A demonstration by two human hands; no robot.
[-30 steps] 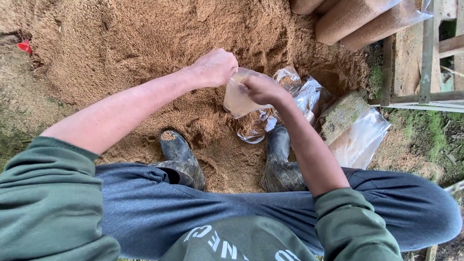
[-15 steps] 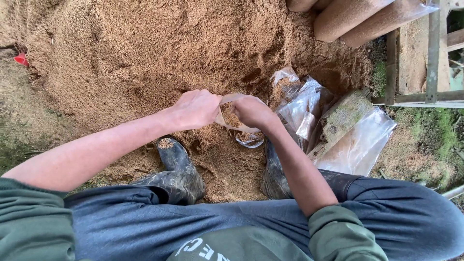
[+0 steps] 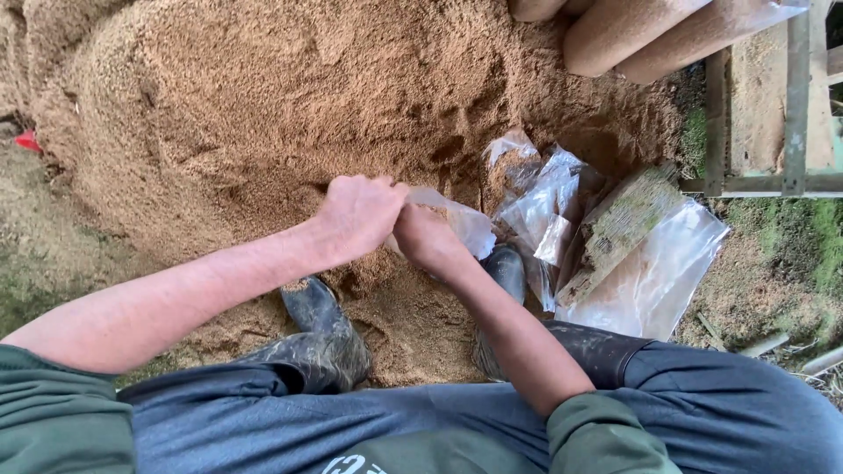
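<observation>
Both my hands meet over a clear plastic bag [image 3: 465, 224] partly filled with sawdust. My left hand [image 3: 360, 213] grips the bag's near edge with fingers curled. My right hand [image 3: 428, 237] clasps the same bag from the other side. The bag sits low, against the big sawdust pile [image 3: 263, 105] in front of me. My dark rubber boots [image 3: 320, 338] stand in the sawdust below my arms.
Several empty clear plastic bags [image 3: 645, 272] lie at the right, with a mossy wooden block [image 3: 619, 228] on them. Filled cylindrical sawdust bags [image 3: 650, 35] lie top right beside a wooden frame [image 3: 795, 105]. A small red object [image 3: 28, 140] lies far left.
My hands have lowered the bag from chest height down to the pile. The camera has tilted down and forward with them.
</observation>
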